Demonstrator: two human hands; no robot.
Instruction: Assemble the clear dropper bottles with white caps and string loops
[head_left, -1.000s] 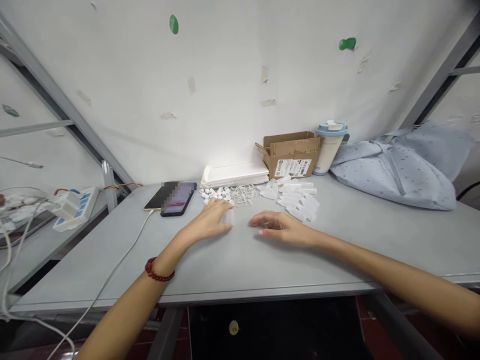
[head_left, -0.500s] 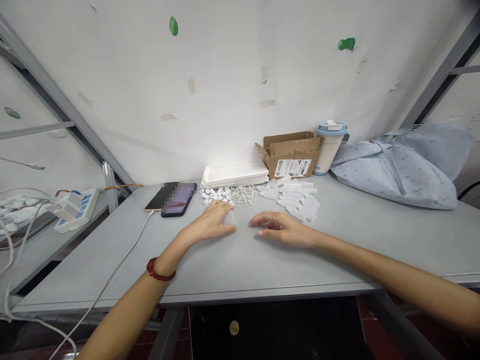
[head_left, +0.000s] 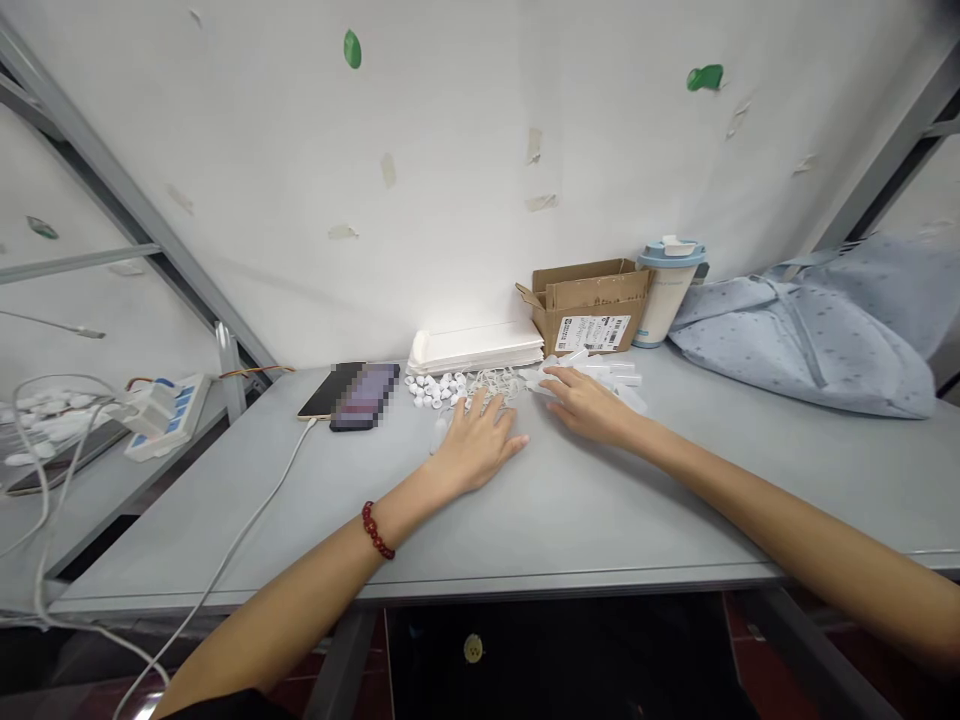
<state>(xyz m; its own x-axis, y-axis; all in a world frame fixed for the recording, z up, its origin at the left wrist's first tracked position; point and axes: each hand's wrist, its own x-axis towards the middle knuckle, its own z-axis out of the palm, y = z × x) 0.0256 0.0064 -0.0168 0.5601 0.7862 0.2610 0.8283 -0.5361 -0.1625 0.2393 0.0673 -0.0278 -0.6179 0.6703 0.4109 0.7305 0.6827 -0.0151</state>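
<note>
My left hand [head_left: 480, 445] is spread palm down on the table, fingers apart, just in front of a tangle of pale cord-like loops [head_left: 495, 381]. At its left edge shows a small translucent plastic piece [head_left: 439, 434], partly covered by the hand. Small white caps [head_left: 435, 389] lie in a pile beyond it. My right hand [head_left: 581, 402] reaches over the near left part of a heap of translucent plastic tubes [head_left: 622, 378], fingers stretched out and touching or just above them. Several tubes are hidden under that hand.
A stack of white paper sleeves [head_left: 476, 348] and an open cardboard box [head_left: 589, 308] stand against the wall, beside a lidded cup [head_left: 666, 300]. A blue fabric bag [head_left: 795, 350] lies right. Two phones [head_left: 367, 397] and a charging cable [head_left: 259, 510] lie left.
My left hand has moved right and spread its fingers, leaving the translucent piece at its left. My right hand has moved forward and right onto the tubes.
</note>
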